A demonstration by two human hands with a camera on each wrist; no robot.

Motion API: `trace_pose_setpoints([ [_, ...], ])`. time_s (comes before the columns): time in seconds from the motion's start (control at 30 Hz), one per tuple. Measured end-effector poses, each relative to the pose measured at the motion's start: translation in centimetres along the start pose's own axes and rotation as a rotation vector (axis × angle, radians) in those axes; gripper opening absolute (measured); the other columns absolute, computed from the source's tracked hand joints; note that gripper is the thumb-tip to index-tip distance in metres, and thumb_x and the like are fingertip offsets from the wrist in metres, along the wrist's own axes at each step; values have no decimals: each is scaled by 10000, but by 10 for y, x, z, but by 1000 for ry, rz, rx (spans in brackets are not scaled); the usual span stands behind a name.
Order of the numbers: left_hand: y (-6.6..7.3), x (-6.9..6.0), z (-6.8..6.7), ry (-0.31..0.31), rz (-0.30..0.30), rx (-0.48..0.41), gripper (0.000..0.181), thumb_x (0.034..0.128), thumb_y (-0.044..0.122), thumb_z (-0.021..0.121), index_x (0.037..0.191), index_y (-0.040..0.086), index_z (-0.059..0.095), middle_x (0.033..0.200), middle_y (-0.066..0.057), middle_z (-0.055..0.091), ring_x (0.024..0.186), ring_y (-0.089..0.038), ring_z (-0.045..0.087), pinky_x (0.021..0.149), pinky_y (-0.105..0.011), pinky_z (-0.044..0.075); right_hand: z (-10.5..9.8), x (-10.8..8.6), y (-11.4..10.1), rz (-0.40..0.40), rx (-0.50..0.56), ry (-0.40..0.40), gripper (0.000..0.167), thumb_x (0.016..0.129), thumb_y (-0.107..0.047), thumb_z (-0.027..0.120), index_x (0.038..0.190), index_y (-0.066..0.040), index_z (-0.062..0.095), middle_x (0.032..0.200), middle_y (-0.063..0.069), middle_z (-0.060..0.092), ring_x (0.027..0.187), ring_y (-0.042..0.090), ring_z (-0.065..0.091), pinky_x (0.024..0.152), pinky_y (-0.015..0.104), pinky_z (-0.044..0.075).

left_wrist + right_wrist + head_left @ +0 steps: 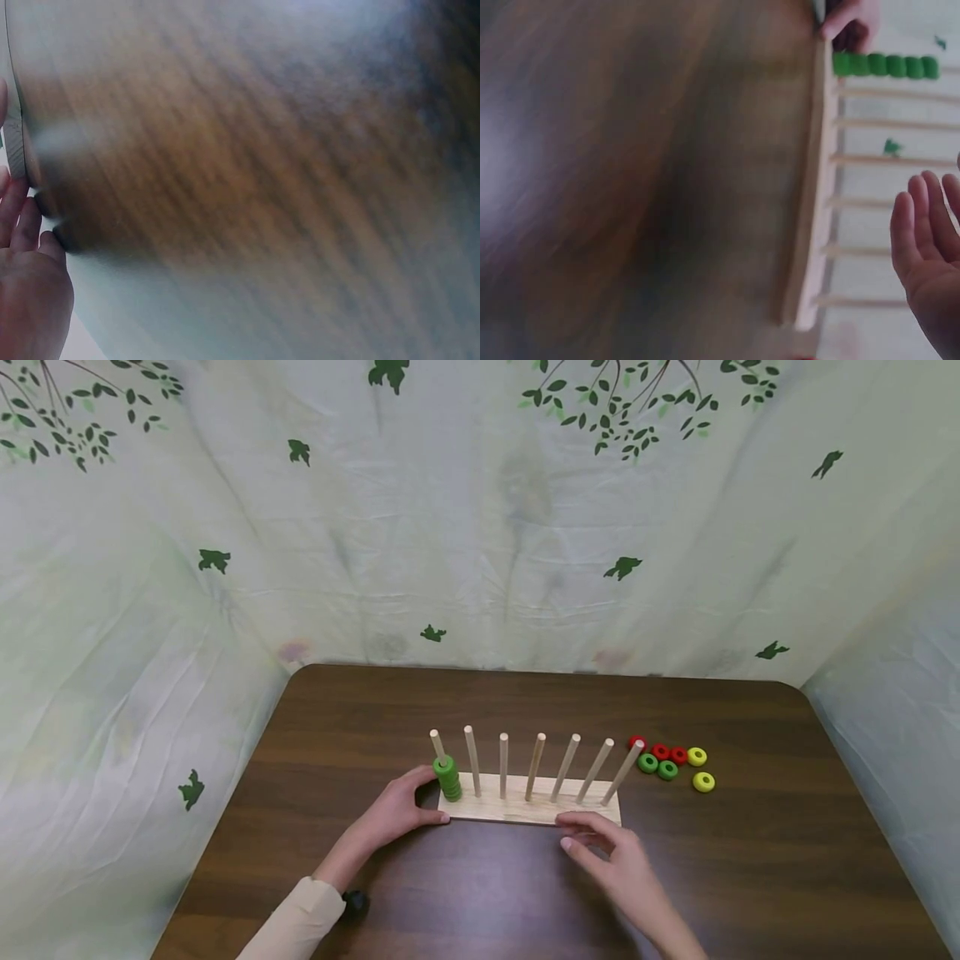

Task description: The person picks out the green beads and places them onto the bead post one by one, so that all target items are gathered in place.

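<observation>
A pale wooden peg board (498,808) with a row of several upright pegs lies on the table. Several green rings (447,779) are stacked on its leftmost peg; in the right wrist view the green stack (885,65) appears sideways. My left hand (397,810) grips the board's left end, thumb at the front edge and fingers towards the back. Only part of that hand (34,292) shows in the left wrist view. With fingers loosely bent and nothing in them, my right hand (615,864) hovers by the board's front right edge.
Right of the board lie loose rings: red rings (678,756), green rings (667,770) and yellow rings (703,782). They rest on the dark wooden table (780,827). A leaf-patterned cloth (480,543) hangs behind the table and at both sides.
</observation>
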State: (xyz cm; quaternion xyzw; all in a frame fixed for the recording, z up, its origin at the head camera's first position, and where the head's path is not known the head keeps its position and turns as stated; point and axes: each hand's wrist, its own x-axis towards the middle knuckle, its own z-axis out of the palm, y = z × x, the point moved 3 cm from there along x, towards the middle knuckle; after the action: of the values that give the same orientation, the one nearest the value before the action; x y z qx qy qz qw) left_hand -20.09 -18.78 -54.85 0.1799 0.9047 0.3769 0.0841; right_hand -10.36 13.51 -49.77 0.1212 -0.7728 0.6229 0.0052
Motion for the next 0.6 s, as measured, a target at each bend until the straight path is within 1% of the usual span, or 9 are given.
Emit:
trace_pose_setpoints([
  [0.07,0,0,0,-1,0,2,641,721,317,888,1283,152,628,1281,7,600,1254,-231,521,1054,-458,389,-9,-3,7,42,-2,49,257,895,-69,720,1151,-65,693,1100,83,700,946,229,680,841,282,532],
  [0.2,0,0,0,-2,1,-3,640,722,316,888,1282,149,627,1275,9,601,1251,-229,523,1052,-457,391,-26,-7,23,138,33,158,245,900,-65,714,1143,-32,691,1132,130,685,995,286,665,833,249,531],
  [0.27,0,0,0,-2,2,-8,640,721,310,889,1282,148,627,1272,10,602,1249,-228,524,1052,-457,390,-35,-8,30,181,48,213,245,906,-67,709,1146,-19,688,1134,166,679,1015,285,660,822,232,532],
  [0.3,0,0,0,-2,2,-11,640,721,304,890,1282,145,627,1270,9,603,1249,-230,524,1053,-457,390,-40,-8,33,190,45,234,245,911,-65,703,1150,-13,685,1139,183,674,1021,278,657,820,224,531],
  [0.4,1,-1,-1,-1,4,-13,638,720,295,890,1282,141,628,1268,6,605,1247,-230,525,1052,-456,391,-55,-8,41,208,-34,285,267,927,-96,693,1180,-13,674,1145,164,679,1030,199,651,816,185,514],
  [0.5,2,-1,-1,1,6,-9,638,720,292,890,1281,138,628,1269,4,606,1248,-228,525,1053,-453,391,-68,-7,49,231,-164,326,294,933,-132,694,1209,-34,666,1143,118,689,1014,100,637,805,138,489],
  [0.6,2,-1,-2,0,4,-6,635,720,289,890,1279,137,628,1270,2,605,1250,-227,524,1054,-450,390,-81,-5,56,266,-292,378,312,926,-160,707,1218,-61,666,1125,102,696,942,33,638,765,96,469],
])
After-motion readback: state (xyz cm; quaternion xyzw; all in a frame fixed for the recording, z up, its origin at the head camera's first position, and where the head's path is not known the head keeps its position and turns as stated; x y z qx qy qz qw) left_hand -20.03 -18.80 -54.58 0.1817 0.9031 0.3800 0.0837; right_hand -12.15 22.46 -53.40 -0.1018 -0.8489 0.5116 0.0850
